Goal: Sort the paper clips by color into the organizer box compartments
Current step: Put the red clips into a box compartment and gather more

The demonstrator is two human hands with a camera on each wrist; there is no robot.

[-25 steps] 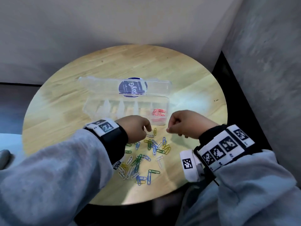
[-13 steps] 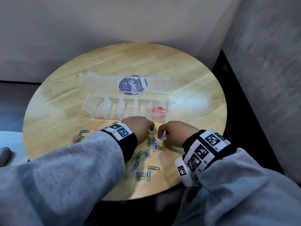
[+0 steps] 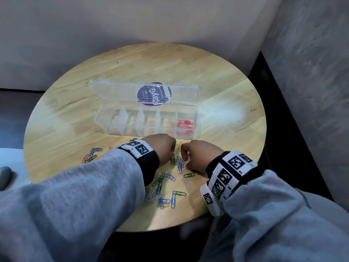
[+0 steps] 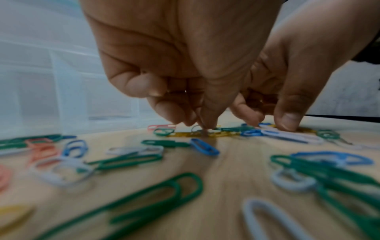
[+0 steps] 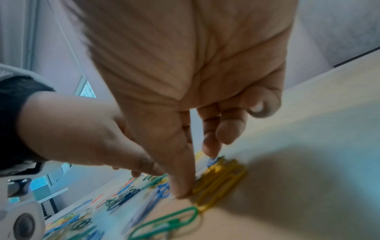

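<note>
The clear organizer box (image 3: 105, 122) lies open on the round table, with red clips (image 3: 184, 123) in its rightmost compartment. Just in front of it lies a loose pile of green, blue, white and yellow paper clips (image 3: 162, 186). Both hands are down on the pile's far end, knuckles almost touching. My left hand (image 3: 172, 153) has curled fingers, and its thumb and forefinger (image 4: 200, 123) pinch a thin clip at the table; I cannot tell its colour. My right hand (image 3: 184, 154) pinches a bunch of yellow clips (image 5: 220, 181) between thumb and forefinger (image 5: 195, 172).
A few red, blue and green clips (image 3: 91, 155) lie apart at the left, beside my left sleeve. The box's lid (image 3: 117, 89) lies flat behind the compartments. The wooden table (image 3: 188, 69) stands in a corner, with walls behind and to the right.
My right hand has come down and to the left onto the pile, next to the left hand. The left hand shifted a little toward the box.
</note>
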